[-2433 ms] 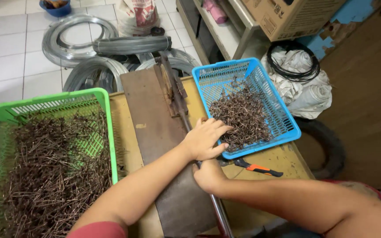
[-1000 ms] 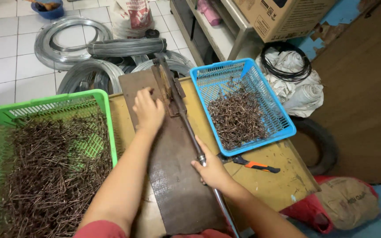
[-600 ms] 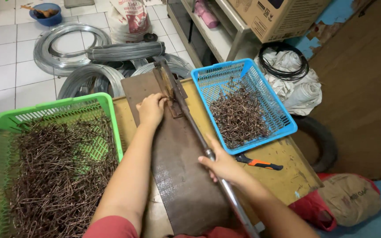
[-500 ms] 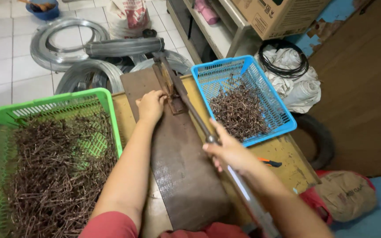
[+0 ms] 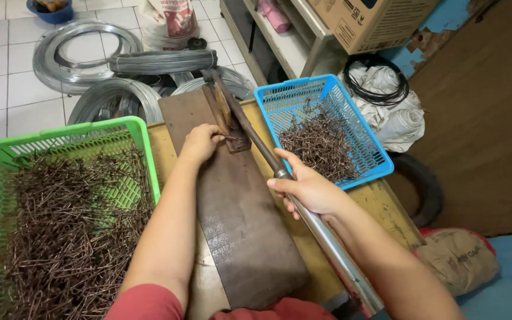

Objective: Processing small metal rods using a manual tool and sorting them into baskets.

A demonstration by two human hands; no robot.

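My left hand (image 5: 200, 142) rests on the dark metal base plate (image 5: 232, 219) and pinches a thin wire piece against the small bending jig (image 5: 226, 115) at the plate's far end. My right hand (image 5: 309, 188) is wrapped around the long steel lever pipe (image 5: 327, 243), which runs from the jig back toward me and is raised off the plate. A green basket (image 5: 60, 225) full of straight rusty wire pieces sits on my left. A blue basket (image 5: 324, 127) holding bent wire pieces sits on my right.
Coils of grey wire (image 5: 84, 56) lie on the tiled floor beyond the wooden bench (image 5: 380, 207). A shelf with a cardboard box (image 5: 368, 21) stands at the far right, with white cloth and black cable (image 5: 383, 89) below it. A sack (image 5: 457, 261) lies by my right side.
My left hand moved from the blue basket to the jig with a wire piece. My right hand lifted the lever pipe off the plate and swung it toward me.
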